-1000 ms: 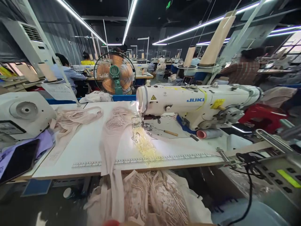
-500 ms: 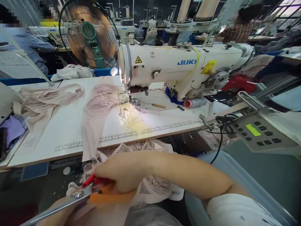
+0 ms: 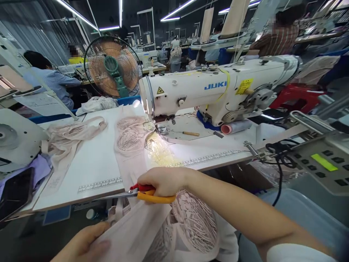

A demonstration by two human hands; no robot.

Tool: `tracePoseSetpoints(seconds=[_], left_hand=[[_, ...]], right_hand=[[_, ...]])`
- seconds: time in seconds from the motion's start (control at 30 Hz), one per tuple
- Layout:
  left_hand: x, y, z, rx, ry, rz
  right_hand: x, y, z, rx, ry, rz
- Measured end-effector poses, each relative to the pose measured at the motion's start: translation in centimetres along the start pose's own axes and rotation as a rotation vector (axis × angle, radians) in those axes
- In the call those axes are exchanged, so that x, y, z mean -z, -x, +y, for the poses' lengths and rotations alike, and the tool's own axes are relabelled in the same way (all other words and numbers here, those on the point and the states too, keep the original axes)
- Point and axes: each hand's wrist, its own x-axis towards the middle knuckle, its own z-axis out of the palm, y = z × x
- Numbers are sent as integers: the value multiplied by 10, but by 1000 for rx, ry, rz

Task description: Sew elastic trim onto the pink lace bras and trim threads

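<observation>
JUST CHANGED
- Left hand (image 3: pixel 85 240), one, half past seven (twelve being the top of the view): showing plainly, where half a second ago it was blurring beneath the scissors; its grip is clamping on the near end of a pale fabric panel.
- Pale fabric panel (image 3: pixel 133 233), one, seven o'clock: stretching from the left hand up to just below the scissors.
- Scissors (image 3: pixel 156 198), one pair, red and orange handles, half past six: pointing almost at nine, having been pointing nearer eight; whether the blades are parting, cannot tell.
- Right hand (image 3: pixel 163 182), one, half past six: reaching in from five o'clock, its grip closing around the scissor handles, now standing nearer the desk (image 3: pixel 95 160) edge.
- Lace garment (image 3: pixel 197 229), one, between five and six: lying below the desk edge, showing more of its cup; its join to the panel is not showing.
- Bearing on the work: seemingly, cloth and tool are now sitting close together, one to each hand.

DIFFERING FROM ONE SECOND AGO
- Phone (image 3: pixel 17 189), one, half past eight: lying unmoved.
- Second garment (image 3: pixel 129 138), one, nine o'clock: resting beside the needle area, its lower end running behind the right hand instead of hanging plainly over the edge.
- Both hands: occupying the lower foreground, where neither was clearly showing.
- Sewing machine (image 3: pixel 188 87), one, two o'clock: standing in place.
</observation>
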Motion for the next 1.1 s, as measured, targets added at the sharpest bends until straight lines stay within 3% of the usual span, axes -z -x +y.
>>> tracePoseSetpoints(seconds=[0.07,0.2,0.3,0.43,0.67,1.1], left_hand=[[-13,-5,6,-89,-123,18],[-41,-11,24,-239,-133,268],[-61,-17,44,-259,42,329],[-78,-21,69,-134,447,480],[-78,-21,87,7,801,420],[-80,-30,83,56,730,468]], right_hand=[[-2,-1,-3,13,-7,-29],[-4,-5,-15,43,-18,-113],[-3,-8,-19,61,3,-122],[5,-9,-12,55,65,-126],[13,-10,0,93,76,-60],[9,-15,-6,139,114,-59]])
